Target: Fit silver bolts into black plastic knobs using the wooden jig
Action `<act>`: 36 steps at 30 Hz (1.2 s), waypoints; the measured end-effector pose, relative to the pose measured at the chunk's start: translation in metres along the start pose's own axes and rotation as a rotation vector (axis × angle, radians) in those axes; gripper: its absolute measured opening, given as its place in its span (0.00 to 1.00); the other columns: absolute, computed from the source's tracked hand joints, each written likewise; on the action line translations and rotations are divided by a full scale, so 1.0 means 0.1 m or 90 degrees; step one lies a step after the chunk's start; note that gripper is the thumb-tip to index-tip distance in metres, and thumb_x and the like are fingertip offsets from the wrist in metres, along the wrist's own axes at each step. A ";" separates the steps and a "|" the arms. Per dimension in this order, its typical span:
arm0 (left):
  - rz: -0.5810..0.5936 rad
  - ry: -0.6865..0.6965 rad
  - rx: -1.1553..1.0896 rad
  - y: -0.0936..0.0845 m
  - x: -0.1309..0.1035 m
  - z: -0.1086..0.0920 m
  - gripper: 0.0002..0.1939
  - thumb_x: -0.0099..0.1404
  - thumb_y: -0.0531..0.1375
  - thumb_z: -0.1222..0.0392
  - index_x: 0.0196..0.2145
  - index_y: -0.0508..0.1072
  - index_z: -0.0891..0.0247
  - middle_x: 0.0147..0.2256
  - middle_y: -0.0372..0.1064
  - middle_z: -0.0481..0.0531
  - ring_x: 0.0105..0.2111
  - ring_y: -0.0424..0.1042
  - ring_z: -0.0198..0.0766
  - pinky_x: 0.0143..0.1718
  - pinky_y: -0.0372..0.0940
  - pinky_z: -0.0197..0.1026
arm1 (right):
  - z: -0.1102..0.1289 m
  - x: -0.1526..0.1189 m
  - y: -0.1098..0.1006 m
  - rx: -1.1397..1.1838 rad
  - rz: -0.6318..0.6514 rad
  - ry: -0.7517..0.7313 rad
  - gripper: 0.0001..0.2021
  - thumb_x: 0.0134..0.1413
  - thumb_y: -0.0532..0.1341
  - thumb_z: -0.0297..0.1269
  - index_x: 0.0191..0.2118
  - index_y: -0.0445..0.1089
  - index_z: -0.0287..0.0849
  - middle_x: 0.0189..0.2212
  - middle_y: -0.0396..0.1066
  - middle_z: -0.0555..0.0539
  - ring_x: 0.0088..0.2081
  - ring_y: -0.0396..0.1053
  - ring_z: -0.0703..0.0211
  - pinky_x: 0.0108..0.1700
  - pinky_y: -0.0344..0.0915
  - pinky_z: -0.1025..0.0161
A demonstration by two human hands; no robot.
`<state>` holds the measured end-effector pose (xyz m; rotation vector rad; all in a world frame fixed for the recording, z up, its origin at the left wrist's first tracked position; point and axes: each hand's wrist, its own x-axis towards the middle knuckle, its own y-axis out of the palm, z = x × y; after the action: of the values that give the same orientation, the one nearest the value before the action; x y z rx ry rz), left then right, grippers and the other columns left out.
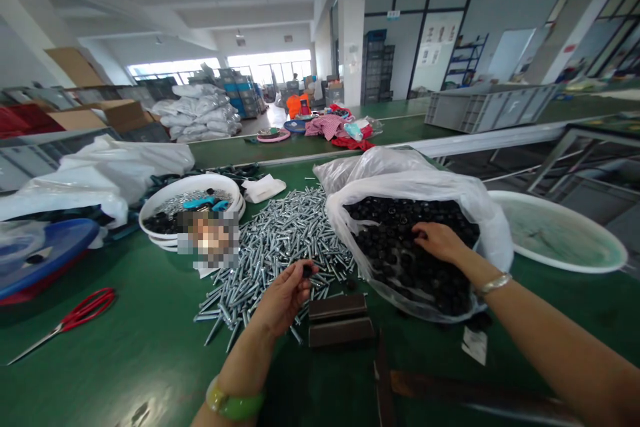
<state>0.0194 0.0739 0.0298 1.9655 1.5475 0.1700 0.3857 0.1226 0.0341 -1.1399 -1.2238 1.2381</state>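
Note:
My left hand (284, 297), with a green bangle at the wrist, pinches a small black cap (307, 271) over the near edge of a heap of silver bolts (280, 240). My right hand (437, 240), wearing a silver bangle, reaches into an open white plastic bag (493, 230) filled with black caps (400, 240). Its fingertips are bent together at the caps, and what they hold is too small to make out. Just right of my left hand, a dark grooved block (341, 321) lies on the green table (165, 360).
Red-handled scissors (87, 307) lie at the left, near a blue basin (65, 253). White tubs (235, 187) with bolts and black parts stand behind. A white oval tray (560, 230) is at the right. A dark metal bar (460, 390) lies under my right forearm.

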 end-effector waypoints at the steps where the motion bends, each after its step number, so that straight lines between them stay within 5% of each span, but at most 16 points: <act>1: -0.010 0.005 -0.016 -0.02 -0.04 0.01 0.16 0.53 0.65 0.56 0.38 0.72 0.65 0.35 0.68 0.50 0.22 0.62 0.21 0.22 0.65 0.22 | -0.01 0.02 -0.01 0.009 0.003 0.002 0.13 0.50 0.56 0.32 0.42 0.70 0.39 0.35 0.74 0.45 0.37 0.71 0.59 0.40 0.63 0.67; 13: -0.042 0.013 -0.011 -0.22 -0.05 0.16 0.15 0.54 0.64 0.57 0.39 0.71 0.65 0.38 0.68 0.51 0.23 0.64 0.22 0.25 0.67 0.25 | 0.16 0.11 0.17 0.025 -0.064 0.023 0.16 0.54 0.53 0.40 0.43 0.70 0.35 0.37 0.73 0.37 0.39 0.70 0.50 0.41 0.64 0.60; 23: -0.034 0.016 0.001 -0.23 -0.05 0.16 0.17 0.53 0.65 0.55 0.40 0.70 0.64 0.38 0.67 0.50 0.23 0.63 0.22 0.25 0.68 0.26 | 0.06 0.00 0.13 0.080 -0.112 -0.077 0.08 0.53 0.54 0.35 0.34 0.70 0.44 0.33 0.73 0.48 0.36 0.70 0.57 0.40 0.64 0.63; 29: -0.036 0.022 0.008 -0.23 -0.05 0.16 0.17 0.53 0.65 0.55 0.39 0.71 0.64 0.38 0.67 0.51 0.23 0.63 0.23 0.24 0.68 0.27 | 0.07 -0.01 0.20 0.083 -0.096 -0.129 0.16 0.49 0.55 0.27 0.45 0.68 0.40 0.38 0.72 0.44 0.39 0.69 0.56 0.44 0.64 0.61; 36: -0.030 0.021 0.010 -0.23 -0.05 0.17 0.16 0.53 0.65 0.56 0.39 0.71 0.64 0.38 0.67 0.51 0.23 0.63 0.23 0.23 0.68 0.27 | 0.15 0.10 0.24 0.057 -0.050 -0.144 0.19 0.46 0.53 0.23 0.44 0.70 0.42 0.37 0.69 0.43 0.40 0.68 0.57 0.46 0.62 0.62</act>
<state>0.0064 0.0651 0.0055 1.9443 1.6194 0.1713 0.3693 0.1331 0.0107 -0.8957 -1.3534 1.3755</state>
